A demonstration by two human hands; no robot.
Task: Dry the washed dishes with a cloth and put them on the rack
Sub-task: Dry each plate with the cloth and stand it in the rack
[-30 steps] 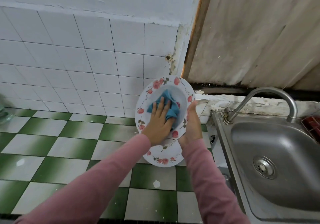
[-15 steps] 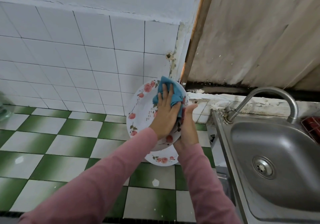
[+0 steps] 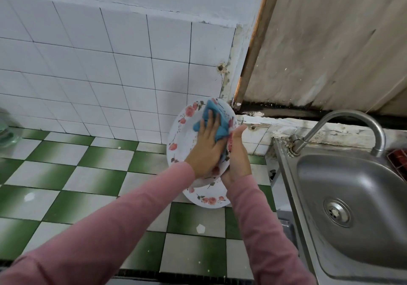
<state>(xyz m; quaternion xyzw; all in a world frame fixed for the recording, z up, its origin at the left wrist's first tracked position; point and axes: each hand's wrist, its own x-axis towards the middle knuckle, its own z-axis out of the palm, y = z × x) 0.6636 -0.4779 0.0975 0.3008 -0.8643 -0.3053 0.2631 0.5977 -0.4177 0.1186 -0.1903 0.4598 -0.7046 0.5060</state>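
- Firstly, the tiled counter (image 3: pixel 77 174) in green and white filled the left and middle of the view, and the steel sink (image 3: pixel 326 174) with its tap (image 3: pixel 352 115) lay at the right.
- The held plate (image 3: pixel 180 139), white with pink roses on the rim, stood almost upright above the counter, near the corner of the wall.
- A second plate (image 3: pixel 209 201) of the same pattern lay flat on the counter just under it. Whether the two touched I could not tell.
- No rack was clearly in view. A red object (image 3: pixel 399 161) at the right edge was too much cut off to name.
- The left hand (image 3: pixel 203 152) pressed flat on the plate's face, fingers straight and close together.
- The right hand (image 3: pixel 237 155) gripped the plate's right edge, the thumb lying along the rim. Its fingers were hidden behind the plate.
- The blue cloth (image 3: pixel 212 114) was bunched under the left fingers, and part of it stuck out near the upper rim.
- In my judgement the step was wiping the plate's face dry. To do it well, the cloth should be spread wider under the palm and moved in circles from the centre to the rim, and then the back should be wiped too. The right hand needed a firm grip, because a wet rim may slip and strike the plate below.
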